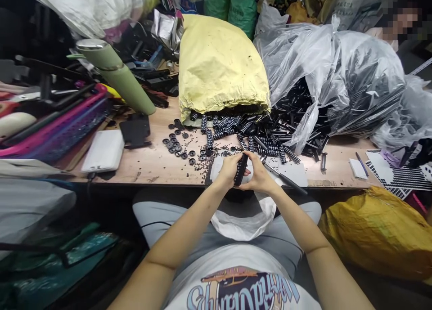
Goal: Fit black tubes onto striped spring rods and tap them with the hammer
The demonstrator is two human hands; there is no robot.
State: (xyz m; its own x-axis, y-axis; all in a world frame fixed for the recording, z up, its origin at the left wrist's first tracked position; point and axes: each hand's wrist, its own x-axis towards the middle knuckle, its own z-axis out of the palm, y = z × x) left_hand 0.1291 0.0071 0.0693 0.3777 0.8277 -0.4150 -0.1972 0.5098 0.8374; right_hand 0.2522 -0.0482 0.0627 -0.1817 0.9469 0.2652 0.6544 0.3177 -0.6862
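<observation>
Left hand [228, 171] and right hand [260, 172] grip a black cylinder [241, 168] between them, right at the counter's [151, 167] near edge, six o'clock from the yellow bag [222, 67]; loosened fingertips could drop it onto the white plastic [245, 224] below.

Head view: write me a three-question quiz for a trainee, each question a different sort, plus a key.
1. True or false: the pen lies left of the yellow sack.
2. The left hand and right hand hold one piece. Its colour: A) yellow; B) black; C) red.
3. Order from left to right: yellow sack, clear bag, green bottle.
Key: 1 false; 2 B; 3 green bottle, yellow sack, clear bag.
</observation>
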